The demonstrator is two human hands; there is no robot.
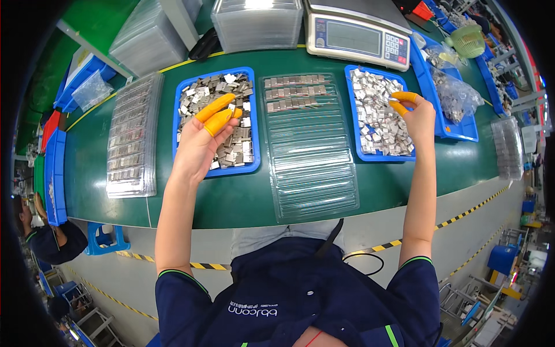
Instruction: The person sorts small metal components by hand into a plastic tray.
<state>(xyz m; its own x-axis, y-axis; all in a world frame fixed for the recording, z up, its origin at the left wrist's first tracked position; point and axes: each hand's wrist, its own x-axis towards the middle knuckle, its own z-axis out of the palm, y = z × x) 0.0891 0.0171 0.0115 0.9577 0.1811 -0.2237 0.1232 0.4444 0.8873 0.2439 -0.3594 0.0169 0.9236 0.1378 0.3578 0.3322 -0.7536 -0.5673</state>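
Observation:
My left hand (209, 130), with yellow finger cots on it, is over a blue tray (256, 151) heaped with small silver metal connector shells (232, 156). Its thumb and finger are closed together; whatever lies between them blends with the shells behind. Over another blue tray (374, 157), holding small white-and-silver connector parts (376, 92), my right hand (413, 110) pinches one small silvery part in its yellow-covered fingertips. Between the trays lies a clear ribbed plastic blister tray (312, 179); small metal parts (296, 91) fill its far rows, while the nearer grooves hold none.
A filled blister tray (134, 139) lies at the left. Behind stand stacked clear trays (257, 26) and a digital scale (358, 40). Blue bins with plastic bags (457, 95) are at the right. A person (55, 240) is at the far left, near a blue stool (107, 238).

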